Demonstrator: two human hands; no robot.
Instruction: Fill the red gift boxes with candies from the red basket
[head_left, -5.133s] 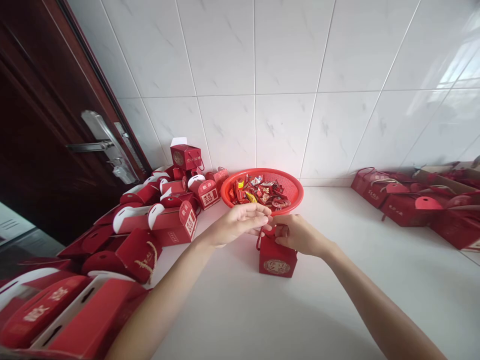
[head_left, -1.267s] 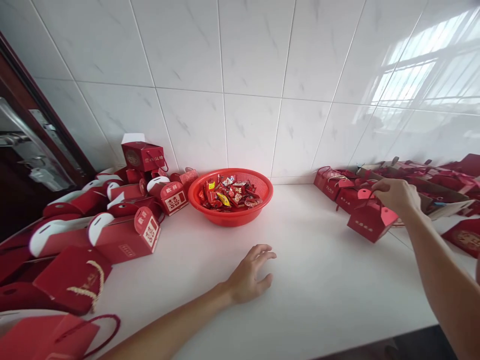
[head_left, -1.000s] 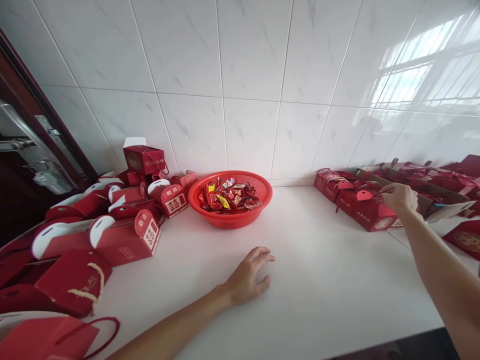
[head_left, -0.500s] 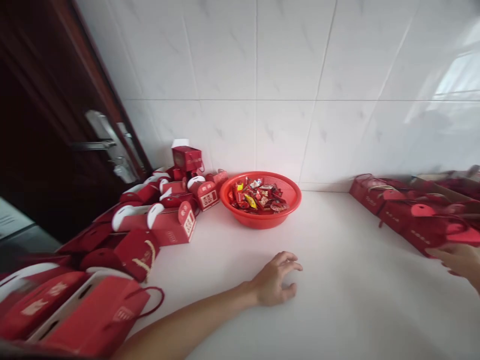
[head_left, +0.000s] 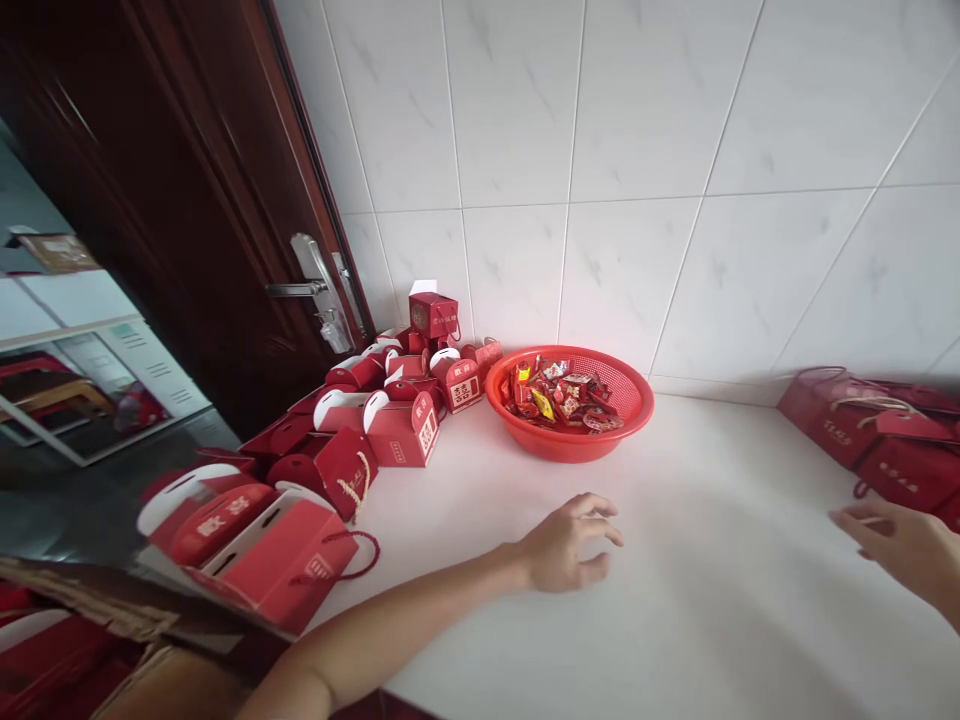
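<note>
Red boxes, pale lettering, red and cream cord handles, at back edge of white bench, right side. Right hand near them, fingers parted; left hand mid-bench, fingers loosely bent, apart.

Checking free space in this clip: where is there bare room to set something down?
Bare white tabletop shows between the left hand and right hand, and between the red basket and right-side boxes. Crowded: the left, with red boxes.
</note>
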